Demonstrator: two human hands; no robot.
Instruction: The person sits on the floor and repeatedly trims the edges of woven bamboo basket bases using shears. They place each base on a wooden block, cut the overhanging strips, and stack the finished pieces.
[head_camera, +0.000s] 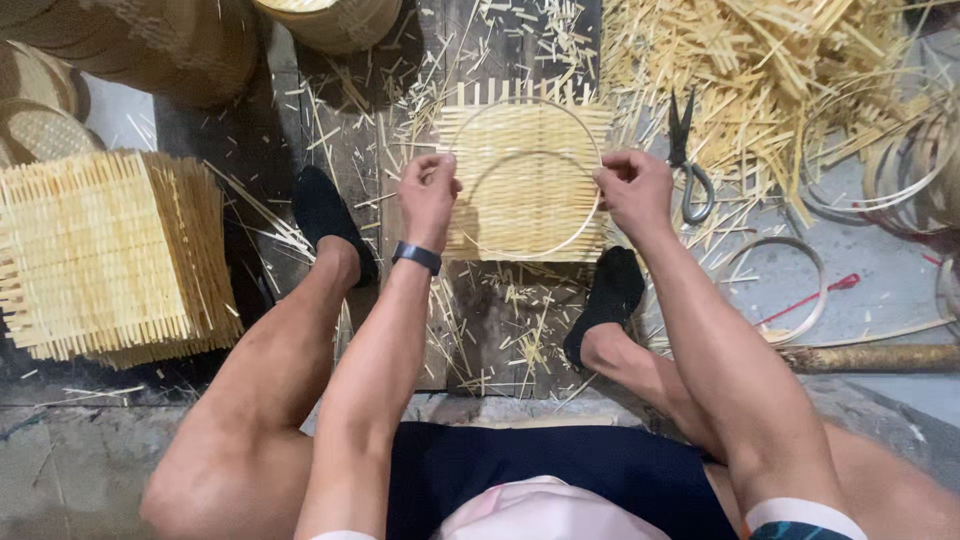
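A stack of woven bamboo mats (110, 255) lies far left, then the left hand (428, 195) and right hand (632, 188) each pinch the bamboo hoop (525, 180) over a woven square mat (525, 140), scissors (685, 150) beyond.

Grey concrete floor (880, 270), dark wooden planks (350, 150) underfoot, littered bamboo offcuts (760, 70), dim light
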